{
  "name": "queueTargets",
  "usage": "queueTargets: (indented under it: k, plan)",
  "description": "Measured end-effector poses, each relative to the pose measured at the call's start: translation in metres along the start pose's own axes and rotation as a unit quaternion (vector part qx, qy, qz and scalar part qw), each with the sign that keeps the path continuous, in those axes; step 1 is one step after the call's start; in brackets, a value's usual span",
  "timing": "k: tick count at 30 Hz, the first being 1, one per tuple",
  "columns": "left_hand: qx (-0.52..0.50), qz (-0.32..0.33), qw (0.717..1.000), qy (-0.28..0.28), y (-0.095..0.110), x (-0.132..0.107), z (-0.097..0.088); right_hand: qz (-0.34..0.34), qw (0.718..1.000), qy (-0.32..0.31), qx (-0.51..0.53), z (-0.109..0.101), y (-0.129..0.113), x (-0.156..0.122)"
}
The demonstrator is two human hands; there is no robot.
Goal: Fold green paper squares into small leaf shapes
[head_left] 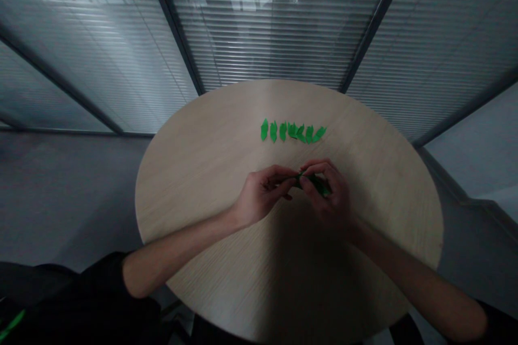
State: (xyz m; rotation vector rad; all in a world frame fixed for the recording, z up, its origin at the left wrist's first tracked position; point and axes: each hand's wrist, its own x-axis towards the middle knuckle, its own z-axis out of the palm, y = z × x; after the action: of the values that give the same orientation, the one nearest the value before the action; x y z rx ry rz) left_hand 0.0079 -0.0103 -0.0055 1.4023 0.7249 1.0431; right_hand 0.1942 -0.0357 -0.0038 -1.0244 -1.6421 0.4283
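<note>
Slatted blinds [279,38] hang behind glass panels, their dark frames running down toward the far edge of an oval, wood-grained table [194,183], in rather dim light. A leaf-shaped green piece [322,186] is between the person's hands, over the table, slightly right of its middle and well in from every edge; fingers cover much of it, so its full outline cannot be told. Left hand [259,194] and right hand [334,199] meet fingertip to fingertip around it. On the left the grip is a closed pinch of thumb and fingers at the piece's left end; on the right, thumb and fingers press together on it while the palm side stays loosely curled, with green showing beneath.

It looks very light, thin and soft, probably easy to bend or crush and liable to slip or twist if pinched off-centre. A gentle hold near the tips, or flat along the sides, should suit it best.

Just beyond the hands, toward the far edge, lies a row of similar green pieces [300,134], spaced apart at the left and closer together, partly touching, at the right. A broad shadow [311,280] reaches toward the near edge. Outside the table's left edge is grey floor [73,188].
</note>
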Motion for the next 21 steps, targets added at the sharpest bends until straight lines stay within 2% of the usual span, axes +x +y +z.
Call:
queueTargets:
  k: [21]
  plan:
    - [-0.033, -0.021, 0.999, 0.022, 0.0039, 0.0009, 0.0013, 0.011, 1.000, 0.011, 0.011, 0.0028, 0.0000, -0.0011]
